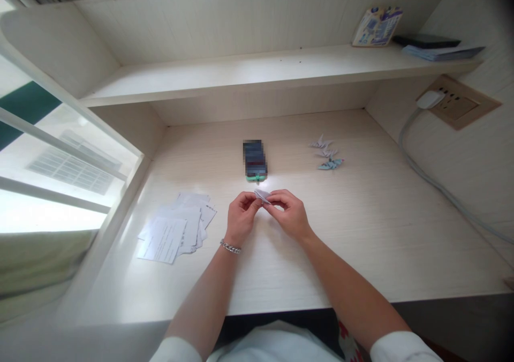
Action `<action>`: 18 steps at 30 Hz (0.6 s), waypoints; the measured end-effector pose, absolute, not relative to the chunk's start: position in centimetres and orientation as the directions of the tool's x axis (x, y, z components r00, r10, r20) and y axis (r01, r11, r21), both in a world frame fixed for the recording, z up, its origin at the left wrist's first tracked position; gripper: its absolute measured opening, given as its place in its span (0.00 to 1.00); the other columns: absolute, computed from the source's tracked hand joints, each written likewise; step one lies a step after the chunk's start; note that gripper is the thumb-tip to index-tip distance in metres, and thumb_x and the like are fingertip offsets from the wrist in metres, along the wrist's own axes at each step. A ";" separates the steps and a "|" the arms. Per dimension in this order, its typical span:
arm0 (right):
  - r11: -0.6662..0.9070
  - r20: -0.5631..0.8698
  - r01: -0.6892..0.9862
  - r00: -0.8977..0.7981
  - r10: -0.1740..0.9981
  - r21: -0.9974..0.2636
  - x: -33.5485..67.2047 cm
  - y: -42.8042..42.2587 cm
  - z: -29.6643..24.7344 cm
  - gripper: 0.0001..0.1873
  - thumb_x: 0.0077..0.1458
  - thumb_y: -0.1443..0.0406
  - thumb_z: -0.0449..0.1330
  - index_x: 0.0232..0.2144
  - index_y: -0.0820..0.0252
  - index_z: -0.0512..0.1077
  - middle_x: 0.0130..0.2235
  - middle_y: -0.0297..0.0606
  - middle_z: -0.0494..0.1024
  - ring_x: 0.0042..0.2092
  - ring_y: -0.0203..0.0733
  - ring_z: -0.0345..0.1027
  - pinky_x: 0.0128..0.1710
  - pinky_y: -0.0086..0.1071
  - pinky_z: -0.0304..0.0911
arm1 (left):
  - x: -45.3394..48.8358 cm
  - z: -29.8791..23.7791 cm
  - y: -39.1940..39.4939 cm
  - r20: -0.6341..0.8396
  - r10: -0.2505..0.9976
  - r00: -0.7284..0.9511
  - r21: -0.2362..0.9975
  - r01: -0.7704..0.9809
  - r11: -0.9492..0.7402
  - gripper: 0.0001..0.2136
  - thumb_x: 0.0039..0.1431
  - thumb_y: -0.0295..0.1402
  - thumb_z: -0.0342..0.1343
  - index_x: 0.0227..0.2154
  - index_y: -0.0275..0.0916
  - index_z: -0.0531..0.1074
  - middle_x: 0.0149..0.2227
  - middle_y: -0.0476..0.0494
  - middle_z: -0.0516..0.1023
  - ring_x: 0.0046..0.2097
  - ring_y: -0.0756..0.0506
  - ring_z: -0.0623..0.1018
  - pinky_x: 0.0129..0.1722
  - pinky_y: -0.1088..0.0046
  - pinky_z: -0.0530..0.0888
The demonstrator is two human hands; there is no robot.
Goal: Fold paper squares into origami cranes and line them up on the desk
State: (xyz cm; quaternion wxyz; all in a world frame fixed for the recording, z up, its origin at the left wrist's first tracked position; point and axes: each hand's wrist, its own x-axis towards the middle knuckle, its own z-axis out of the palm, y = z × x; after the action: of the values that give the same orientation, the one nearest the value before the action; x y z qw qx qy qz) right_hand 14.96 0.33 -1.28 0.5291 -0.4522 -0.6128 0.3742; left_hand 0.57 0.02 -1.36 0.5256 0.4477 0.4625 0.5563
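Both my hands meet over the middle of the pale wooden desk, pinching one small folded piece of paper between their fingertips. My left hand, with a chain bracelet on its wrist, grips the paper's left side. My right hand grips its right side with fingers curled. Just beyond the paper a phone stands propped on a green holder. Three finished folded paper cranes lie to the right of the phone.
A loose stack of paper sheets lies left of my hands. A shelf above the desk carries a booklet and dark flat items. A wall socket with a plug and grey cable is on the right wall.
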 end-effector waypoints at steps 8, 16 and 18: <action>0.368 0.388 0.235 0.043 0.921 -0.900 14.8 -0.2 -0.3 0.03 0.48 0.63 0.64 0.30 0.53 0.77 0.39 0.39 0.75 0.42 0.44 0.70 0.45 0.40 0.67 | 0.9 -1.1 -0.4 0.076 0.992 -0.098 0.980 -0.178 -0.093 0.09 0.50 0.34 0.61 0.33 0.37 0.72 0.34 0.43 0.77 0.37 0.47 0.76 0.39 0.69 0.73; 0.376 0.387 0.233 -0.002 0.922 -0.897 15.0 0.1 -0.4 0.03 0.50 0.64 0.63 0.30 0.53 0.77 0.38 0.38 0.75 0.40 0.41 0.70 0.43 0.36 0.67 | 0.9 -1.1 -0.3 0.067 0.994 -0.091 0.986 -0.148 -0.080 0.08 0.50 0.34 0.61 0.32 0.37 0.72 0.34 0.43 0.77 0.38 0.46 0.76 0.40 0.68 0.73; 0.353 0.361 0.234 -0.011 0.933 -0.906 15.0 0.1 -0.5 0.03 0.50 0.64 0.62 0.29 0.54 0.77 0.37 0.38 0.75 0.40 0.42 0.70 0.41 0.36 0.67 | 0.9 -1.0 -0.3 0.056 0.994 -0.091 0.989 -0.133 -0.068 0.08 0.50 0.34 0.61 0.32 0.36 0.72 0.34 0.43 0.77 0.38 0.47 0.76 0.41 0.68 0.73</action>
State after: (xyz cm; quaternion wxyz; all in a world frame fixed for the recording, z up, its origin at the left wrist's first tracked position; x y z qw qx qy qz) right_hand 15.01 0.11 -0.46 0.5290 -0.4634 -0.6297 0.3300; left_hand 0.92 -0.29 -1.04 0.4947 0.4579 0.4704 0.5696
